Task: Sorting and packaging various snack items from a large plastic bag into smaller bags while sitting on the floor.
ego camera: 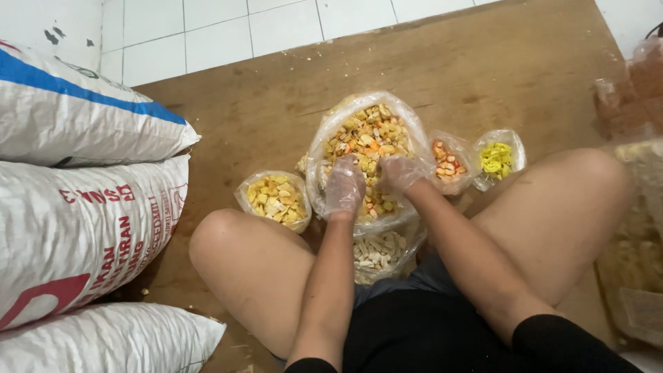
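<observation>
— Knees and forearms nearest the lens; person sits cross-legged on a brown board over the floor. Both hands in thin clear gloves, down inside the big clear bag set between the legs.

— Grip?

— Left hand bent over the mixed snack pieces, fingers curled into the heap; whether they have closed on a handful, cannot tell. Right hand pressed at the bag's right side, fingers spread loose, not clamped on anything visible.

— Handling?

— Pieces look dry, light, brittle: yellow, orange, pale chunks. Likely crush if squeezed; scoop from under. Bag film is thin, floppy, probably slippery under gloves; best taken at the rolled-down rim, not the wall.

— Other containers?

— Small bag of yellow cubes just left of the big one. Bag of pale sticks tucked close against the lap. Right side: small bag of orange-and-white bits, then one of bright yellow curls, touching each other.

— Further out?

— Three stacked woven sacks far left; more bagged snacks at right edge, blurred.
</observation>
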